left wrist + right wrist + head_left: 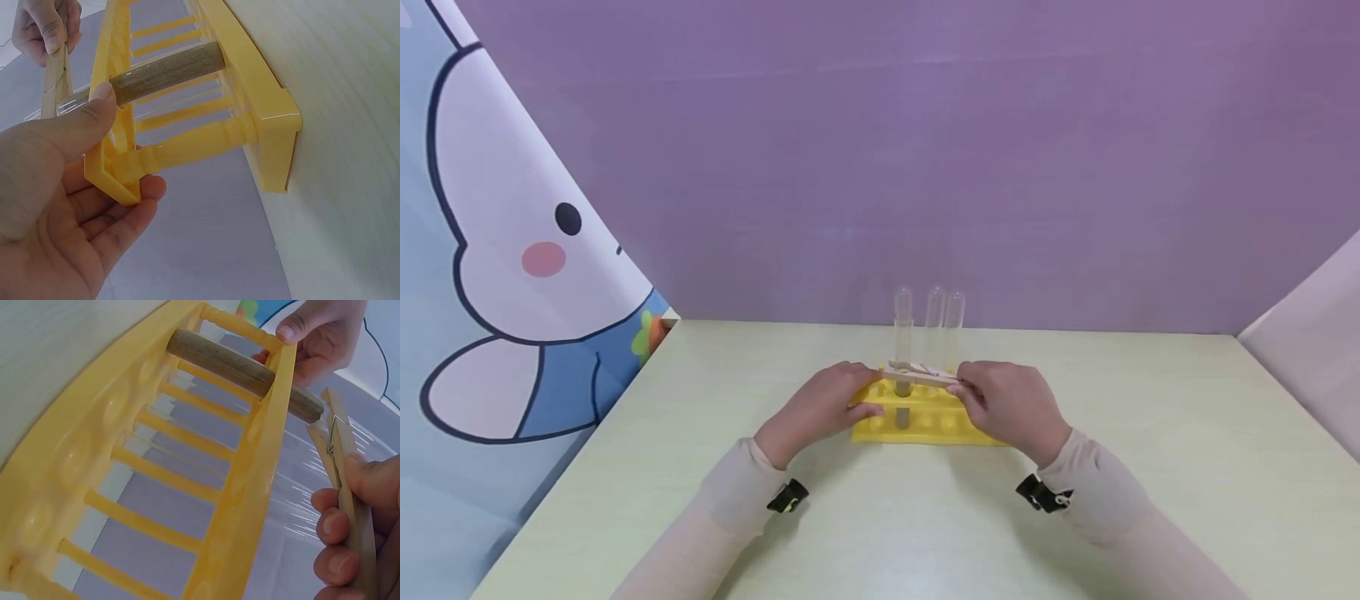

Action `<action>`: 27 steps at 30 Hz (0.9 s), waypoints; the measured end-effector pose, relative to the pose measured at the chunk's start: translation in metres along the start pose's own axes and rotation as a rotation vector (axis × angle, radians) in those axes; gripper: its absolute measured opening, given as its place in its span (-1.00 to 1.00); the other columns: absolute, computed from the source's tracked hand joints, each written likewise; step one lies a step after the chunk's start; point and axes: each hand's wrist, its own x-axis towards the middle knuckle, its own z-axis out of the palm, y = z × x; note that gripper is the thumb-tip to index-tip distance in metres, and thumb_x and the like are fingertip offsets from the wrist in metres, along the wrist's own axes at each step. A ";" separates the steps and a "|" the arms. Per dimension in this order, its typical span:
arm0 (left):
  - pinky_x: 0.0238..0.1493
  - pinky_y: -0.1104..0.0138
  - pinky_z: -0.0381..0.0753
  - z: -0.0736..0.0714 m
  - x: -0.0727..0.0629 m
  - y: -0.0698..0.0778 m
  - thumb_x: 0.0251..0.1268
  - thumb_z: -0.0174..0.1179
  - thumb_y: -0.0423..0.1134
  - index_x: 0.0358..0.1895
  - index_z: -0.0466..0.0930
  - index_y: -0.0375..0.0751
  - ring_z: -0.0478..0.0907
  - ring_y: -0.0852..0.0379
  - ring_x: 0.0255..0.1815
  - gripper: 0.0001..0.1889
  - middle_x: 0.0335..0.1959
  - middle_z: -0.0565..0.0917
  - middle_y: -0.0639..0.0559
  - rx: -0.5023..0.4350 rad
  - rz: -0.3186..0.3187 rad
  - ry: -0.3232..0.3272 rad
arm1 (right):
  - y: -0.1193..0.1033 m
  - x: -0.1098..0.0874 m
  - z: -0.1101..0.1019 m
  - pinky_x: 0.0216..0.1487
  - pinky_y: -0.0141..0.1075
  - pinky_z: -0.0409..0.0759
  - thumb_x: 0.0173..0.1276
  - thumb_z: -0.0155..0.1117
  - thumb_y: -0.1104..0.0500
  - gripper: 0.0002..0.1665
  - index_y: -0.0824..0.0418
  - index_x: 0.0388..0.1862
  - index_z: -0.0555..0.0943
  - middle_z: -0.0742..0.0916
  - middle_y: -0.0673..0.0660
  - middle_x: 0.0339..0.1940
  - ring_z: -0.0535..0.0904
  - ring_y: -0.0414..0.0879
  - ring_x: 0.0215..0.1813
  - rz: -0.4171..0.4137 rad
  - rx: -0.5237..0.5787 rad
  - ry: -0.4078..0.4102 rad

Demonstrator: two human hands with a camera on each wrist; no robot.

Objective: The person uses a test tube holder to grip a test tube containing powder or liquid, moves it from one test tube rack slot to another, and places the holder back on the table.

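At the left end of a yellow test tube rack (936, 425), my left hand (823, 404) grips the upper shelf, thumb on top and fingers beneath. My right hand (1018, 404) holds a wooden test tube clamp (925, 375) by its handles. The clamp has a wire spring (331, 444). Its jaw end lies across a clear test tube (903, 346) just above the rack; whether it grips the glass I cannot tell. That tube stands in the rack and has grey-brown contents (175, 72) in its lower part.
Clear tubes, including one (934, 308) and another (955, 312), stand round end up at the back of the rack. The rack is on a pale wooden table (895, 517). Behind rises a purple backdrop (925, 167); a cartoon-printed cloth (497, 250) hangs at left.
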 end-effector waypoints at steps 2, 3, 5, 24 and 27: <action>0.04 0.18 0.55 0.000 0.000 0.000 0.18 0.28 -0.08 0.15 0.51 -0.35 0.56 -0.01 -0.06 -0.47 -0.05 0.64 -0.10 0.003 -0.001 -0.003 | 0.000 0.000 0.000 -0.70 -0.46 0.10 0.21 0.36 0.14 -0.69 0.09 -0.63 0.45 0.28 -0.14 -0.76 0.10 -0.30 -0.70 0.004 0.000 -0.008; 0.05 0.19 0.55 0.001 0.000 0.000 0.18 0.28 -0.08 0.15 0.50 -0.35 0.56 -0.01 -0.05 -0.47 -0.05 0.64 -0.10 0.005 0.001 -0.004 | 0.000 0.000 0.000 -0.70 -0.46 0.10 0.21 0.36 0.15 -0.70 0.09 -0.63 0.45 0.28 -0.14 -0.76 0.10 -0.30 -0.70 0.007 0.001 -0.010; 0.05 0.18 0.55 0.001 0.000 -0.001 0.18 0.28 -0.08 0.15 0.50 -0.35 0.56 -0.02 -0.05 -0.47 -0.05 0.64 -0.11 0.008 0.004 -0.003 | 0.000 0.000 0.001 -0.70 -0.46 0.10 0.21 0.36 0.14 -0.70 0.10 -0.62 0.46 0.28 -0.14 -0.76 0.10 -0.30 -0.70 0.011 0.000 -0.013; 0.04 0.18 0.55 -0.001 0.000 0.000 0.18 0.29 -0.09 0.15 0.50 -0.35 0.56 -0.01 -0.07 -0.47 -0.06 0.65 -0.11 0.008 -0.005 0.001 | -0.001 0.003 -0.007 -0.71 -0.44 0.10 0.24 0.34 0.10 -0.77 0.11 -0.55 0.54 0.33 -0.13 -0.77 0.12 -0.30 -0.70 0.066 0.026 -0.071; 0.05 0.18 0.54 -0.001 0.000 0.000 0.18 0.29 -0.11 0.15 0.50 -0.36 0.56 -0.02 -0.06 -0.47 -0.05 0.64 -0.12 0.006 0.000 0.003 | 0.000 0.003 -0.007 -0.71 -0.44 0.10 0.24 0.33 0.10 -0.78 0.12 -0.54 0.55 0.33 -0.13 -0.77 0.12 -0.30 -0.70 0.061 0.026 -0.062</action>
